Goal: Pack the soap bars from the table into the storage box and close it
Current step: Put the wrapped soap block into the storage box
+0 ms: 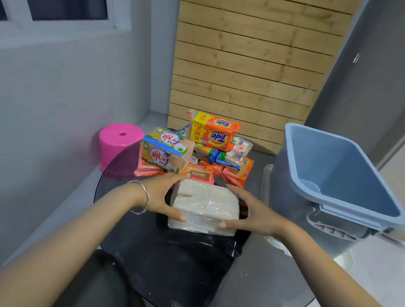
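Soap bars (196,150) in bright wrappers lay piled on the round glass table (268,287), at its far side. The top one was an orange Tide pack (216,132), and left of it, lower in the pile, stood a pack (166,152) with green and orange print. Just in front of the pile, nearer to the person, was a pale block (204,205) of soap wrapped in clear film, and both hands were on it. The left hand (161,197) gripped its left end, with the thumb on the near corner and the fingers curved around the far side. The right hand (253,212) gripped its right end in the same way, thumb at the near edge. I could not tell if the block was lifted or was resting on the table. A thin silver bangle (144,198) hung on the left wrist. To the right of the pile stood the box (306,168), blue-grey plastic, open and with nothing visible inside; it was tilted a little toward the pile, and a latch handle (333,230) showed on its near end. To the left of the pile, beyond the table edge and lower, a pink stool (117,141) stood on the floor. Behind the pile a panel (254,56) of wooden slats leaned against the wall.
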